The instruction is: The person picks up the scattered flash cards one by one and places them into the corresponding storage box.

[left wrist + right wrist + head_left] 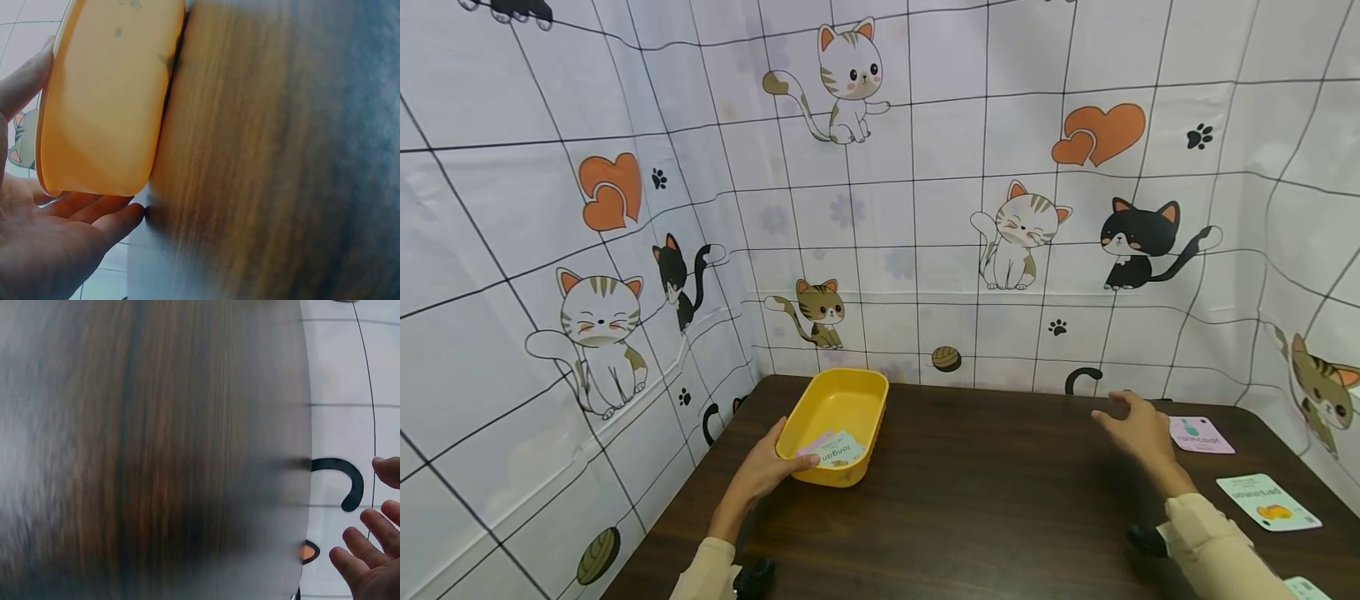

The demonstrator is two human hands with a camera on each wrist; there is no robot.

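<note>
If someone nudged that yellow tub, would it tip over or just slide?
The yellow tub would probably slide rather than tip, being low and wide. Its smooth, thin walls suggest light, fairly stiff plastic. The flat, thin cards inside might shift.

Yellow basket (850,408) upright on table (970,500), left hand (767,467) gripping rim; printed cards (841,450) inside, near end.

head view: from above, forward and down across the counter (985,500) to its far edge and the printed wall (917,217). left wrist: close beside the yellow basket (844,408), shared with head. right wrist: turned sideways, facing the counter's far edge; black tail print (340,472) shared with head.
</note>
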